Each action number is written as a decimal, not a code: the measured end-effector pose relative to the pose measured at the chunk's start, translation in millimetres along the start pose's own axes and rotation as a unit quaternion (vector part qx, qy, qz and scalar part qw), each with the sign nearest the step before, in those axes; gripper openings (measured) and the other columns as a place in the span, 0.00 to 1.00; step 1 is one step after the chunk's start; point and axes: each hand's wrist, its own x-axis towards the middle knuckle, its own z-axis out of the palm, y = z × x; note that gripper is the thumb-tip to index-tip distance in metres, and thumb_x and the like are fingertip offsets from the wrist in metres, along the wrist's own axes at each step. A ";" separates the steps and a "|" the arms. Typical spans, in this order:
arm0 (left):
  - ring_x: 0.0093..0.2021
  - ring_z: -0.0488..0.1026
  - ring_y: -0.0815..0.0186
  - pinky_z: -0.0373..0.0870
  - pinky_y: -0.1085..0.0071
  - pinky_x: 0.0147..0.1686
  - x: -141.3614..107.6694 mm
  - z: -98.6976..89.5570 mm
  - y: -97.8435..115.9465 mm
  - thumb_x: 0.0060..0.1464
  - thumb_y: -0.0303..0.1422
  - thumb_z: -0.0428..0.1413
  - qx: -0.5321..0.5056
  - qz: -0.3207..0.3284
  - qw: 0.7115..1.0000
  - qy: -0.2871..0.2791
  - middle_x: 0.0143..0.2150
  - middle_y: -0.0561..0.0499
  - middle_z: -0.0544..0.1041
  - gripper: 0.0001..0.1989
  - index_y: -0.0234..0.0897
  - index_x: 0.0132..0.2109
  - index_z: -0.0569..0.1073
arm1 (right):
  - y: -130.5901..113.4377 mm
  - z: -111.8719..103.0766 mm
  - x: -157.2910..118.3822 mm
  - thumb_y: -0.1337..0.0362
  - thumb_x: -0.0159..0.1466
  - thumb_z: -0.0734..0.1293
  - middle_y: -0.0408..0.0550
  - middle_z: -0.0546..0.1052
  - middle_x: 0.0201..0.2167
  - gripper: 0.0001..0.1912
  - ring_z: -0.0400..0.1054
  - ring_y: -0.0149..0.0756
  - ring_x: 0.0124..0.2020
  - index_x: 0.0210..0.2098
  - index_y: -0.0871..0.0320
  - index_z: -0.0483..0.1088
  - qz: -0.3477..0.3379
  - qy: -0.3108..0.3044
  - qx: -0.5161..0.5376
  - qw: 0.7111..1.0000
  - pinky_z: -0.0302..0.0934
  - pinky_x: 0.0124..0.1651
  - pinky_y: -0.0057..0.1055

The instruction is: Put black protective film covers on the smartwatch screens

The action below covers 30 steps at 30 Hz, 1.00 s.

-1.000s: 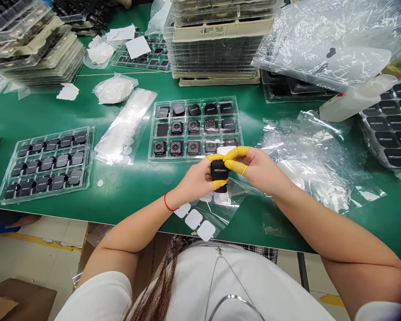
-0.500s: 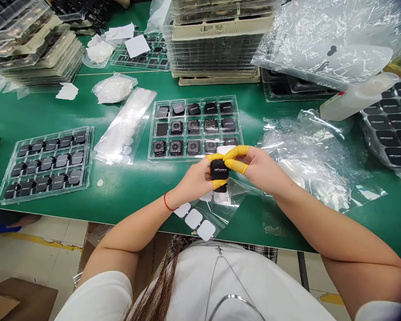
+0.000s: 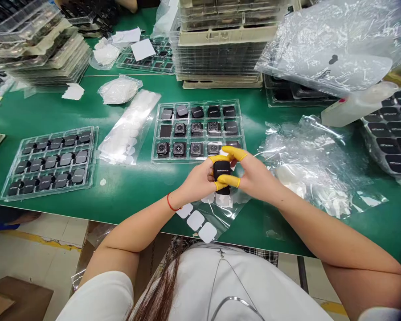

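A square black smartwatch body (image 3: pixel 222 170) printed "HiFuture" sits between my left hand (image 3: pixel 197 178) and my right hand (image 3: pixel 252 176), held up over the table. Yellow finger cots cover the fingertips that pinch it from both sides. A black piece (image 3: pixel 223 191) shows below it, partly hidden by my fingers. Under my hands lies a clear sheet of white square pads (image 3: pixel 195 220). Just beyond my fingers is a clear tray of watches (image 3: pixel 197 129), and a red string circles my left wrist.
A second clear tray (image 3: pixel 50 162) and a strip of white round pads (image 3: pixel 128 127) lie left on the green table (image 3: pixel 127 191). Crumpled plastic bags (image 3: pixel 307 160), a white bottle (image 3: pixel 357 104) and stacked trays (image 3: pixel 220 49) stand right and behind.
My right-hand fingers have curled closer around the watch, and both hands have shifted slightly. The whole view has moved a little, with the table items sitting slightly further right.
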 end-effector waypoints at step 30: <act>0.39 0.76 0.64 0.72 0.71 0.36 28.0 -34.7 -20.5 0.46 0.19 0.58 0.015 -0.013 1.000 0.005 0.42 0.43 0.79 0.17 0.30 0.45 0.72 | -28.0 100.1 213.7 0.63 0.67 0.64 0.63 0.73 0.53 0.14 0.56 0.59 0.59 0.42 0.64 0.78 -0.121 -0.021 -0.290 0.949 0.52 0.59 0.53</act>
